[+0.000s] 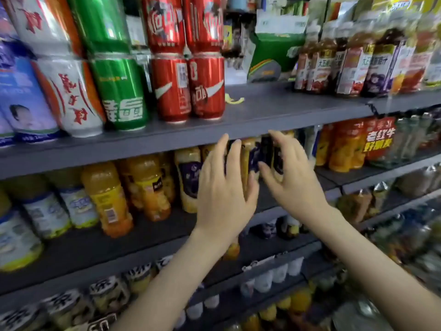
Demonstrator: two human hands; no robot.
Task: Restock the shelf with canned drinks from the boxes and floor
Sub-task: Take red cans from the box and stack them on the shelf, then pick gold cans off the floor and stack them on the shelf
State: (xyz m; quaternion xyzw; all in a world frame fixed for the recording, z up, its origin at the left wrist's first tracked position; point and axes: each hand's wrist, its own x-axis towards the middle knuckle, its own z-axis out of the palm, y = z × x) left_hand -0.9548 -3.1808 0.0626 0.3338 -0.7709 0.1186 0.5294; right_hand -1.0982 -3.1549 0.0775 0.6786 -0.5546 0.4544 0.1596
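Stacked cans fill the left part of the grey upper shelf (274, 111): red cola cans (188, 87), green cans (119, 91) and white-and-orange cans (74, 96). Right of the red cans the shelf board is bare. My left hand (224, 189) and my right hand (288, 177) are raised side by side just below that shelf's front edge, in front of bottles on the shelf beneath. Both hands have relaxed, slightly spread fingers and hold nothing. No box or floor is in view.
A yellow scrap (233, 99) lies on the upper shelf beside the red cans. Shrink-wrapped juice bottles (358, 68) stand at the upper right. Orange drink bottles (109, 199) and jars fill the lower shelves.
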